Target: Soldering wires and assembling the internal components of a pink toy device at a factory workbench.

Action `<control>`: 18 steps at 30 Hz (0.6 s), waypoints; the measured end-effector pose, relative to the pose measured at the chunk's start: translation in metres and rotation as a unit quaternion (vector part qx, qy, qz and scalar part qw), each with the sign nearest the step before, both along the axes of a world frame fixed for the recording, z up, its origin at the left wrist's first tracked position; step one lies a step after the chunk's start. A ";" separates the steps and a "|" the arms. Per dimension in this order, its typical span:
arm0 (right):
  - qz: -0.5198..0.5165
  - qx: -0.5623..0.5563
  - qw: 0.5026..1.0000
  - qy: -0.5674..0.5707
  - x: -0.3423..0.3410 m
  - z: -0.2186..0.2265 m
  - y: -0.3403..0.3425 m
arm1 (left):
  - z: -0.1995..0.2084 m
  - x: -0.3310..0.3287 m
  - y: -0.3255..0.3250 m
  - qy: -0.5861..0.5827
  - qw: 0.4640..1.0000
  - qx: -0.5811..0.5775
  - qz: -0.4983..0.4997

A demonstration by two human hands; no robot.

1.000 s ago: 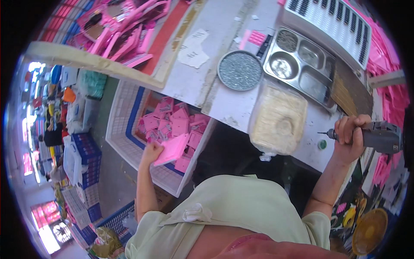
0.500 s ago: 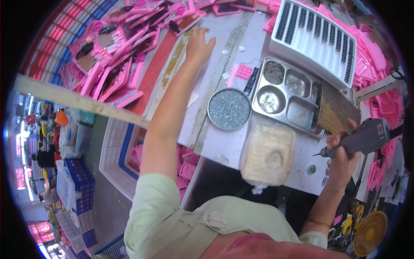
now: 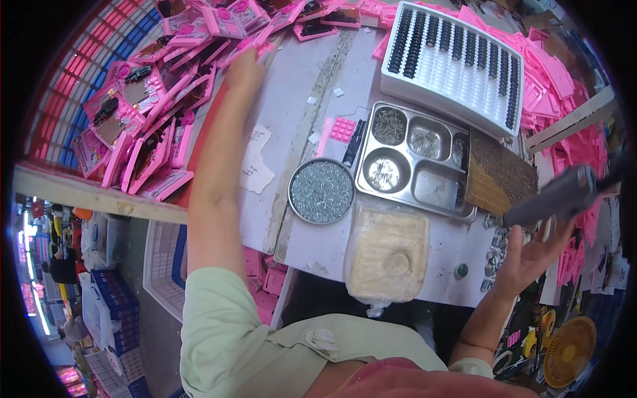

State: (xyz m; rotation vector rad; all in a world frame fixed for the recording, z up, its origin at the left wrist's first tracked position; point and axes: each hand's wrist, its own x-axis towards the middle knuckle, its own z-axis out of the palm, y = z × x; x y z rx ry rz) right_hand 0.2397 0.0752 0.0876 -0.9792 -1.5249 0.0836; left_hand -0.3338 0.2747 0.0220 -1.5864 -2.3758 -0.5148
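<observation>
The left hand [image 3: 245, 70] is at the upper left of the frame, at the edge of a pile of pink plastic cases [image 3: 159, 149]. Its fingertips are by a pink case [image 3: 264, 50]; whether they grasp it or only touch it cannot be told. The right hand [image 3: 533, 257], at the right of the frame, is released: the fingers are spread beneath a grey power screwdriver [image 3: 551, 196], which is blurred and not clasped. Contact between hand and tool cannot be confirmed.

At centre, a steel compartment tray [image 3: 438, 182] appears to keep small hardware sorted, and a round metal dish [image 3: 322, 221] contains loose silvery pieces; both seem placed for reach from either side. At upper right, a white perforated rack [image 3: 424, 96] apparently keeps black parts in rows.

Pose: the left arm is nearly straight, extended up the frame across the table's left side. The right forearm rises from the lower right, palm turned upward.
</observation>
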 end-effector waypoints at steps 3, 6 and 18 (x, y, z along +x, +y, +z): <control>0.110 0.051 0.990 0.070 -0.008 -0.017 -0.015 | 0.047 -0.049 -0.069 -0.179 0.974 0.094 -0.103; 0.349 -0.249 0.889 0.159 -0.018 -0.033 -0.040 | 0.111 0.028 -0.144 -0.424 0.879 0.016 -0.216; 0.401 -0.614 0.554 0.393 -0.050 -0.087 -0.068 | 0.000 0.241 -0.318 -0.121 0.807 0.017 -0.578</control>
